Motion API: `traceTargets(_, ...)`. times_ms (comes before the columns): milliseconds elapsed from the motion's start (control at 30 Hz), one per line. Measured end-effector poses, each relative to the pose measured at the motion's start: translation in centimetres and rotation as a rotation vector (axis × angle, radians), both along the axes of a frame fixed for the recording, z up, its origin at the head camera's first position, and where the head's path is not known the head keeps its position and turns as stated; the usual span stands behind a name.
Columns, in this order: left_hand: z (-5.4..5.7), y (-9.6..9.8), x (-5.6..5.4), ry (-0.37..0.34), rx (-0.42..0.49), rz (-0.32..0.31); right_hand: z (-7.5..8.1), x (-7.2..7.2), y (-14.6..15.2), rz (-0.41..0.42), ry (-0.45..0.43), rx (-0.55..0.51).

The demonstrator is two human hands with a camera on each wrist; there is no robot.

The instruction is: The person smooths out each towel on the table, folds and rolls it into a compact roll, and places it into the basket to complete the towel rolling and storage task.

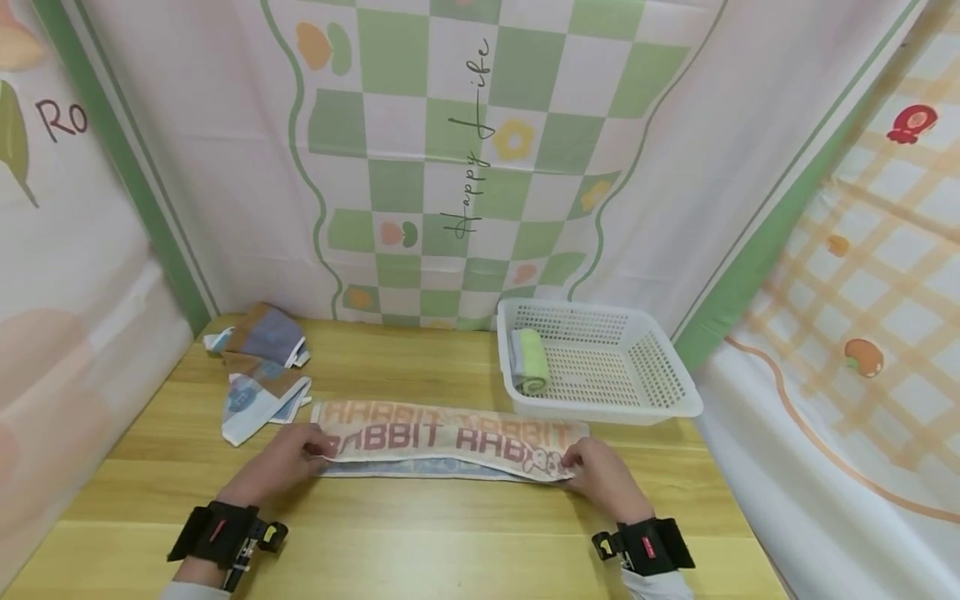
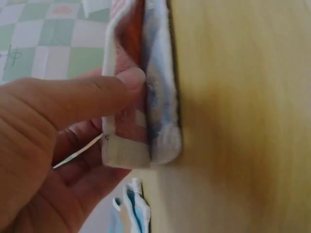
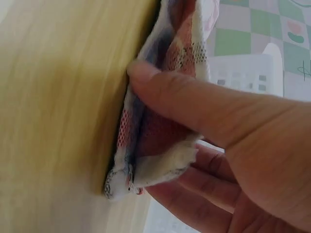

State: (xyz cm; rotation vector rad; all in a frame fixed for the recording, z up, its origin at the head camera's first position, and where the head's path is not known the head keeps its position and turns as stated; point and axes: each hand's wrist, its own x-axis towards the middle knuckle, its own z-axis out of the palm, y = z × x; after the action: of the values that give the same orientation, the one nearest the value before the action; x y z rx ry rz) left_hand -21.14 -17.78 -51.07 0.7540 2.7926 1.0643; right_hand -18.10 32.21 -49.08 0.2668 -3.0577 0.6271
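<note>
One folded towel (image 1: pixel 450 437) stretches between left hand (image 1: pixel 292 458) and right hand (image 1: pixel 602 473), two hands well apart, each pinching an end. One white basket (image 1: pixel 607 408) sits beyond the right hand

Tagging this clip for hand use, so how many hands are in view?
2: the left hand pinches the left end of the lettered towel, and the right hand pinches its right end. No other hand shows.

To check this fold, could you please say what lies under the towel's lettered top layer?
Blue patterned cloth shows along the near edge; the lettered top layer hides how far back it extends.
</note>
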Motion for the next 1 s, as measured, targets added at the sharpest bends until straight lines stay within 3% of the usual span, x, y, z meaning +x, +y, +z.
traceTargets(200,-0.2,-0.1,0.7,-0.02,-0.009,-0.035,-0.1,-0.3,0.9,0.032,-0.024,0.015)
traceTargets(333,0.0,0.2,0.8,-0.012,-0.046,-0.01,0.3,-0.4,0.1,0.105,0.003,0.024)
traceTargets(500,0.4,1.8,0.8,0.012,-0.067,0.027,0.3,-0.7,-5.2,0.297,0.085,-0.054)
traceTargets(633,0.7,3.5,0.6,0.065,-0.031,0.04,0.0,-1.4,-10.5,0.433,0.094,-0.067)
traceTargets(767,0.3,5.1,0.3,0.111,-0.067,0.035,-0.5,-2.1,-13.7,0.427,0.127,0.034)
traceTargets(900,-0.3,5.8,0.4,0.076,-0.104,0.021,-0.9,-2.4,-15.0,0.395,0.135,0.101)
traceTargets(1000,-0.7,6.1,0.6,0.062,-0.106,0.033,-1.0,-2.6,-15.2,0.387,0.131,0.096)
